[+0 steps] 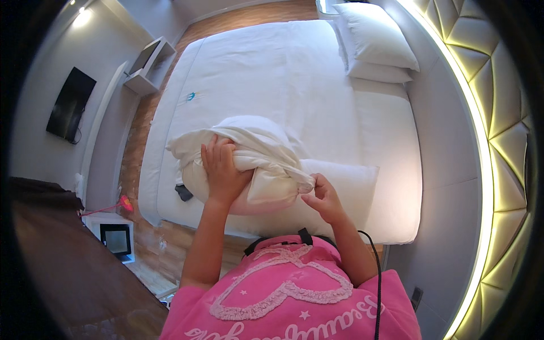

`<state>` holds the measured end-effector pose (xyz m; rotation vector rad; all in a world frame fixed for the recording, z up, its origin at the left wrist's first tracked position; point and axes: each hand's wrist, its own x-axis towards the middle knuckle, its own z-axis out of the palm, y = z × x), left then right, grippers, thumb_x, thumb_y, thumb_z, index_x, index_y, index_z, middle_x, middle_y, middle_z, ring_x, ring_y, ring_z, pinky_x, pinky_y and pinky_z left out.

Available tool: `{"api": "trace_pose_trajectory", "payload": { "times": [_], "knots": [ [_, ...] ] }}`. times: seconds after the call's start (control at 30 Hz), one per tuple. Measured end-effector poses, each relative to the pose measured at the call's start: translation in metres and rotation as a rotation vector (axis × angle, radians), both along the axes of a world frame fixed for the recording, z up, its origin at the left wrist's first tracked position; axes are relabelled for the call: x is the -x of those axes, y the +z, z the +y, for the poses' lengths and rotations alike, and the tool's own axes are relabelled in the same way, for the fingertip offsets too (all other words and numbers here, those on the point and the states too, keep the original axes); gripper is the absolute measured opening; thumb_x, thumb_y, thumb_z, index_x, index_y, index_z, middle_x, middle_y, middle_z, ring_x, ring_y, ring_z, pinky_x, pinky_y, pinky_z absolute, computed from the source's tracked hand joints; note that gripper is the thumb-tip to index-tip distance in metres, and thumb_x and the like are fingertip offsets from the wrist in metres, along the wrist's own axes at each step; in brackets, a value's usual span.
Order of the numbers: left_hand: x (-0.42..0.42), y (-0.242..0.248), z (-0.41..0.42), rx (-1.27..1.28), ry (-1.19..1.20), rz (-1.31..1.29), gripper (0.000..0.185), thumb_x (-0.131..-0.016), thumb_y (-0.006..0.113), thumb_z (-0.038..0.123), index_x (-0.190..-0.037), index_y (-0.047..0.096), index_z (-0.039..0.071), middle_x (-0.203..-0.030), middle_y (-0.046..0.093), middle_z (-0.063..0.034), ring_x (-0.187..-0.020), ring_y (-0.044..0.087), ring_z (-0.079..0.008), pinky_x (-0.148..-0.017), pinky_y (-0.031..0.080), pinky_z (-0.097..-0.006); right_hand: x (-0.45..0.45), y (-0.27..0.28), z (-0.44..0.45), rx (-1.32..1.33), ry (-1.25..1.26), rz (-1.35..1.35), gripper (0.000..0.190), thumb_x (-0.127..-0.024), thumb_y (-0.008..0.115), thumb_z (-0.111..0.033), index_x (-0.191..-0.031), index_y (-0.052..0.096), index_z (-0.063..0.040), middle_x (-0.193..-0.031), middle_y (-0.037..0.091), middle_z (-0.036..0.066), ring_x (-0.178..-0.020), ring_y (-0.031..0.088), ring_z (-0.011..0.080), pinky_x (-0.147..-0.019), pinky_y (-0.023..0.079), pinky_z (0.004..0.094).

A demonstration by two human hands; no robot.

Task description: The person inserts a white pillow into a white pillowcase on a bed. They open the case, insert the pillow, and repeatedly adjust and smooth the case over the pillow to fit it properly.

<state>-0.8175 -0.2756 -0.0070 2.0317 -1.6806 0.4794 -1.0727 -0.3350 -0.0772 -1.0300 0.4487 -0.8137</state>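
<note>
A bunched white pillowcase (pixel 265 155) is partly around a plump white pillow (pixel 272 191) at the near side of the bed. My left hand (pixel 223 174) holds the pillow and its gathered fabric from the left, fingers spread over the top. With thumb and fingers near a twisted corner, my right hand (pixel 325 197) grips the pillowcase at its right end. Folds hide how far the case covers the pillow. Beneath and to the right, a flat white pillow or folded cloth (pixel 348 180) lies on the bed.
White bedding (pixel 246 76) covers the bed, with two stacked pillows (pixel 378 42) at its far right corner. A dark cloth item (pixel 183 192) lies left of the bundle. The padded headboard wall (pixel 505 165) rises at right; a black cable (pixel 378 280) hangs beside my right arm.
</note>
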Motion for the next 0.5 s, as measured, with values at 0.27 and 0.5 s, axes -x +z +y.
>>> {"api": "trace_pose_trajectory", "payload": {
  "times": [0.27, 0.5],
  "knots": [
    [0.021, 0.027, 0.018, -0.203, -0.126, 0.101, 0.078, -0.069, 0.083, 0.040, -0.132, 0.049, 0.010, -0.138, 0.049, -0.0122, -0.139, 0.036, -0.0413, -0.117, 0.012, -0.0597, -0.043, -0.009, -0.020, 0.506, -0.573, 0.315, 0.025, -0.081, 0.072, -0.005, -0.088, 0.048, -0.006, -0.077, 0.047, 0.007, -0.070, 0.045, 0.0191, -0.065, 0.043, 0.0320],
    [0.097, 0.030, 0.040, -0.288, -0.385, 0.115, 0.090, -0.076, 0.077, 0.049, -0.148, 0.039, 0.012, -0.150, 0.042, -0.0131, -0.144, 0.031, -0.0364, -0.118, 0.008, -0.0553, -0.069, -0.019, -0.002, 0.468, -0.755, 0.314, 0.036, -0.074, 0.079, -0.012, -0.088, 0.047, -0.006, -0.078, 0.046, 0.008, -0.070, 0.046, 0.0217, -0.065, 0.044, 0.0321]
  ]
}}
